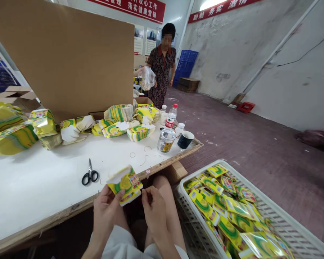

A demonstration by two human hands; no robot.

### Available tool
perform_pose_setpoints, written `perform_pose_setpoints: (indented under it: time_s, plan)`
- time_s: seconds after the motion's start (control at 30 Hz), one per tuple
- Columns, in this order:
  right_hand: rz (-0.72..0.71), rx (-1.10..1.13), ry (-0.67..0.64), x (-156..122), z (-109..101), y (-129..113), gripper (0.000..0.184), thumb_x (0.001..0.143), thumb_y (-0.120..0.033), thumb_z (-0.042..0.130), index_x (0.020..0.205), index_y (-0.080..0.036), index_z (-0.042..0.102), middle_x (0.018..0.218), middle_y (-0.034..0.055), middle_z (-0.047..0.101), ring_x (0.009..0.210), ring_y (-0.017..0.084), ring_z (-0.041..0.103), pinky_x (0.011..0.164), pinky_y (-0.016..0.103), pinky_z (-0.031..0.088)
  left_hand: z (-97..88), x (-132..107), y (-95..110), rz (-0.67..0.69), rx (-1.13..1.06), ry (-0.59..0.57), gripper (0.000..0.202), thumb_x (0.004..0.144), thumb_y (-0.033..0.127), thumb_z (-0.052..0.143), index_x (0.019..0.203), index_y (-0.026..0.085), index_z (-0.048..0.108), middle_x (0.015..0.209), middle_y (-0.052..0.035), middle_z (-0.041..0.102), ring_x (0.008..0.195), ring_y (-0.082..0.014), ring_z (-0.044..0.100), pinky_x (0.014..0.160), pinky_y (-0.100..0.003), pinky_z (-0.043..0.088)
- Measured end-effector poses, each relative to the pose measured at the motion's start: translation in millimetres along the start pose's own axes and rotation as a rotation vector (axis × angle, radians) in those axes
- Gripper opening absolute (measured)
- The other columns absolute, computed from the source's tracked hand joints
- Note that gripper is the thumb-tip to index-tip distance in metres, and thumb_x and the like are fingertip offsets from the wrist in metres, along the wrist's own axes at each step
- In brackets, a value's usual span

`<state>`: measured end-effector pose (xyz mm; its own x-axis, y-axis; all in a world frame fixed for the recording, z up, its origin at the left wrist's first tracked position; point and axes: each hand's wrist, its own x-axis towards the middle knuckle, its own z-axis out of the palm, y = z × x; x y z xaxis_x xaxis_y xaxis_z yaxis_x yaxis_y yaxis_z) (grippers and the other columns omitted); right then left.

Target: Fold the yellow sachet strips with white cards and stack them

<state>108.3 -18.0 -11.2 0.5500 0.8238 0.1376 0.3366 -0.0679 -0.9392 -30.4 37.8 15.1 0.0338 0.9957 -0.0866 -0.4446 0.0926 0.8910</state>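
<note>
My left hand (106, 210) grips a small stack of yellow and green packets (125, 184) just below the table's front edge, thumb across its lower side. My right hand (153, 208) is beside the stack's right corner, its fingers pinched together on something too small to make out. Black-handled scissors (90, 175) lie on the white tabletop (37, 180) just left of the stack. A few rubber bands (132, 155) lie loose on the table behind it.
A white crate (286, 226) at my right holds several packets of the same kind. Bundled packets (118, 122) pile up along a big cardboard sheet (67, 57). A clear cup (166, 140), a dark mug (185, 139) and a water bottle (171, 116) stand at the table's corner. A person (162, 64) stands beyond with a plastic bag.
</note>
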Motion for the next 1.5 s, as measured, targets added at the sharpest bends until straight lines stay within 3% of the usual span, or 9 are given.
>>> perform_pose_setpoints:
  time_s: [0.2,0.4,0.5,0.63,0.83,0.97,1.2,1.37,1.5]
  plan:
    - [0.100,0.221,0.058,4.2,5.4,24.3,0.029,0.083,-0.036,0.065,0.060,-0.021,0.056,0.052,-0.0037,0.052,0.051,0.015,0.047,0.050,0.026,0.033,-19.6,28.8,31.2,-0.296,-0.427,0.133,0.025,0.075,-0.002,0.062,0.092,0.013,0.072,0.078,-0.0058,0.079,0.065,-0.0129,0.075,0.059,-0.015,0.061]
    - [0.117,0.538,0.140,54.6,-12.2,11.2,0.031,0.090,-0.048,0.052,0.072,-0.023,0.054,0.069,0.0003,0.063,0.060,0.016,0.061,0.060,0.030,0.051,-25.4,-7.4,18.1,-0.745,-0.220,-0.504,0.026,0.068,0.014,0.079,0.093,0.010,0.077,0.070,-0.0086,0.077,0.060,-0.0195,0.074,0.056,-0.023,0.059]
    - [0.089,0.600,0.145,96.0,-38.1,-4.1,0.032,0.091,-0.043,0.055,0.066,-0.023,0.047,0.050,-0.0103,0.040,0.035,0.008,0.036,0.047,0.024,0.045,-37.8,-26.6,10.9,-0.809,0.094,-0.702,0.035,0.063,0.024,0.086,0.095,0.011,0.078,0.075,-0.0078,0.079,0.066,-0.0202,0.073,0.060,-0.022,0.056]
    - [0.040,0.540,0.193,140.0,-55.1,-12.2,0.033,0.096,-0.043,0.049,0.069,-0.023,0.046,0.048,-0.0140,0.024,0.033,0.007,0.024,0.039,0.019,0.034,-63.8,-28.0,16.5,-0.712,0.351,-0.694,0.039,0.061,0.034,0.088,0.094,0.014,0.078,0.085,-0.0061,0.080,0.071,-0.0201,0.071,0.061,-0.022,0.053]
    - [-0.010,0.218,0.164,165.1,-24.1,-1.8,0.021,0.092,-0.034,0.065,0.085,-0.015,0.064,0.081,-0.0007,0.066,0.073,0.015,0.064,0.074,0.034,0.053,-53.6,18.7,21.2,-0.312,0.475,-0.317,0.054,0.070,0.055,0.075,0.104,0.014,0.068,0.072,-0.0059,0.075,0.055,-0.0222,0.068,0.051,-0.030,0.054]
    - [-0.060,0.051,0.150,153.6,-15.9,6.8,0.017,0.087,-0.029,0.068,0.098,-0.016,0.069,0.113,0.0087,0.069,0.111,0.026,0.061,0.101,0.049,0.043,-27.9,66.8,7.3,-0.021,0.623,-0.159,0.057,0.075,0.052,0.068,0.118,0.016,0.056,0.072,-0.0021,0.071,0.058,-0.0215,0.066,0.052,-0.029,0.051]
    - [-0.097,-0.061,0.039,103.3,-20.6,28.9,0.026,0.085,-0.034,0.056,0.095,-0.017,0.072,0.092,0.0116,0.077,0.081,0.026,0.073,0.077,0.039,0.058,-10.5,115.0,-17.8,0.131,0.858,0.039,0.021,0.082,0.023,0.063,0.101,0.018,0.055,0.067,0.0046,0.058,0.055,-0.0156,0.055,0.058,-0.028,0.044]
    - [-0.161,-0.106,0.011,67.9,-19.8,9.0,0.025,0.093,-0.032,0.051,0.098,-0.021,0.072,0.096,0.0086,0.077,0.085,0.024,0.073,0.078,0.038,0.058,-7.8,99.2,-6.2,0.243,0.895,0.067,0.010,0.079,0.026,0.062,0.083,0.021,0.054,0.082,-0.0031,0.060,0.074,-0.0233,0.060,0.068,-0.034,0.047]
    - [-0.370,-0.135,-0.043,42.1,-14.2,-28.6,0.035,0.092,-0.024,0.054,0.125,-0.023,0.066,0.132,0.0098,0.066,0.123,0.027,0.058,0.105,0.045,0.046,4.9,49.8,8.7,0.268,0.819,-0.085,0.014,0.087,0.036,0.056,0.088,0.022,0.055,0.079,-0.0016,0.065,0.071,-0.0209,0.061,0.068,-0.031,0.049]
